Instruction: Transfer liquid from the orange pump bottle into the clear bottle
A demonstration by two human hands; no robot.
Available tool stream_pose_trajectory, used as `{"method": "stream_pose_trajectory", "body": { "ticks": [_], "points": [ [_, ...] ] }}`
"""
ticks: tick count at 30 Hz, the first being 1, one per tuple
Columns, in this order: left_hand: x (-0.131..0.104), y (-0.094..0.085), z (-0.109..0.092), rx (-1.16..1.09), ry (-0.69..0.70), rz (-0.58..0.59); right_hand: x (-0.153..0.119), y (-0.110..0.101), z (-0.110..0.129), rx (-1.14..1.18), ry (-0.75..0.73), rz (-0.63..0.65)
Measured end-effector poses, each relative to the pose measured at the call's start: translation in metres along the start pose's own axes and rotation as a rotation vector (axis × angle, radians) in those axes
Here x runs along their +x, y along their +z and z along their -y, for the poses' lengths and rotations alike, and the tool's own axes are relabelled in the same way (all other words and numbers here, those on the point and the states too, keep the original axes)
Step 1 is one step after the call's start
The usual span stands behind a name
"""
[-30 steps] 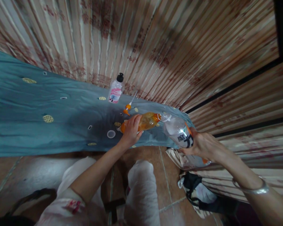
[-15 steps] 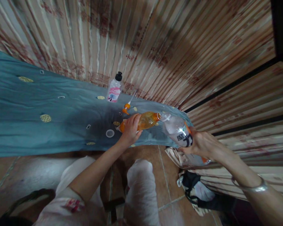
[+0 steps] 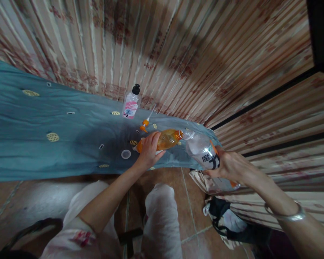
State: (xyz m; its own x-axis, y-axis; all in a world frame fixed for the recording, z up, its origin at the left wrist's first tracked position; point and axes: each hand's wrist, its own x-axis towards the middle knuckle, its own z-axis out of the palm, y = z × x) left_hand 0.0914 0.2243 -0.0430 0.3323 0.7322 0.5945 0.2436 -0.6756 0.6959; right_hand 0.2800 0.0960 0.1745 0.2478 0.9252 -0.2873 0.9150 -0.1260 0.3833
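Note:
My left hand [image 3: 149, 150] is closed around an amber bottle [image 3: 169, 139], tilted nearly sideways with its open neck to the right. In my right hand [image 3: 229, 163] lies a clear plastic bottle [image 3: 199, 147] with an orange, black and white label, its neck tipped left. The two mouths meet or almost meet; I cannot tell whether they touch. Behind the amber bottle rests an orange pump head [image 3: 144, 125] with a thin clear tube. A small round translucent cap [image 3: 126, 154] lies left of my left hand.
A clear bottle with a black cap and pink label [image 3: 130, 105] stands at the back of the teal cloth surface [image 3: 78, 133]. Pleated curtains [image 3: 151, 54] hang behind. Dark rails [image 3: 267, 104] run along the right, and bags [image 3: 226, 216] sit on the tiled floor.
Both bottles stay neck to neck in my hands with hardly any movement. The whole view has shifted very slightly.

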Motion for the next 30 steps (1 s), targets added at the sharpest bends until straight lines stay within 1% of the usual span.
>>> {"method": "stream_pose_trajectory", "body": {
  "ticks": [7,15,21,25,30],
  "points": [
    [0.0005,-0.0032,-0.0045,-0.011,-0.014,-0.002,0.0003,0.0008,-0.0010,-0.036,-0.012,-0.002],
    [0.0000,-0.0007,-0.0004,-0.030,0.003,-0.003,0.0006,0.0036,-0.0020,-0.025,-0.030,-0.033],
    [0.0013,-0.0026,-0.0033,0.012,-0.014,0.021,0.0010,0.0043,-0.0029,-0.031,-0.033,-0.010],
    [0.0018,-0.0028,-0.0040,-0.013,-0.028,0.002,0.0006,0.0012,-0.0004,-0.026,-0.014,0.016],
    [0.0012,-0.0024,-0.0036,0.006,-0.001,0.000,-0.0002,-0.0024,0.0025,-0.014,-0.009,0.024]
  ]
}}
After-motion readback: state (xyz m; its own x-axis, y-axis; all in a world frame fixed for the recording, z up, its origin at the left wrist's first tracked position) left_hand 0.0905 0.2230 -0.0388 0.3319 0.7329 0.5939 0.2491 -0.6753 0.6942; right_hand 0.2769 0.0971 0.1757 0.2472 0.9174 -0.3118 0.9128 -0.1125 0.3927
